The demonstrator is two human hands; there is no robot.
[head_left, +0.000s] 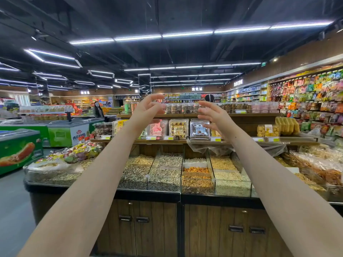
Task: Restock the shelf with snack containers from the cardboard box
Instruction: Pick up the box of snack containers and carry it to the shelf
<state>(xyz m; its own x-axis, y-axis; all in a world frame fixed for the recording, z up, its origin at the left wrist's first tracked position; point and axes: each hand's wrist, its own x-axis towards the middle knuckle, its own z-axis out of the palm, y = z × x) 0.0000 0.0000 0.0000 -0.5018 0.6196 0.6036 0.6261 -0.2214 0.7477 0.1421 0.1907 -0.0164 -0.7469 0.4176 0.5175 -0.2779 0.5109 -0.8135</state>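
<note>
Snack containers of clear plastic (179,108), filled with dark pieces, stand in a row on the top wooden shelf (241,114) at the centre of the frame, just behind the two raised hands. On the wooden shelf below (141,140), more clear square boxes stand side by side behind yellow price tags: a pink-labelled box (157,127), a box of golden round pastries (178,128) and a box of dark brown snacks with a white label (199,129). Further right on that level sits a clear box of yellow biscuits (268,130).

Both bare forearms reach up from the lower corners toward the middle of the frame. The left hand (146,106) is spread wide with fingers curled like a claw and has hold of nothing. The right hand (213,115) is likewise spread, fingers bent toward the left hand, and is empty; it overlaps the white-labelled box in the picture, but whether it touches it cannot be told.

Below the shelves, glass-fronted bins of seeds and nuts (196,178) fill the lower middle, above brown wooden cabinet doors (148,229). A green chest freezer (18,151) stands at the left edge. The cardboard box does not show.
</note>
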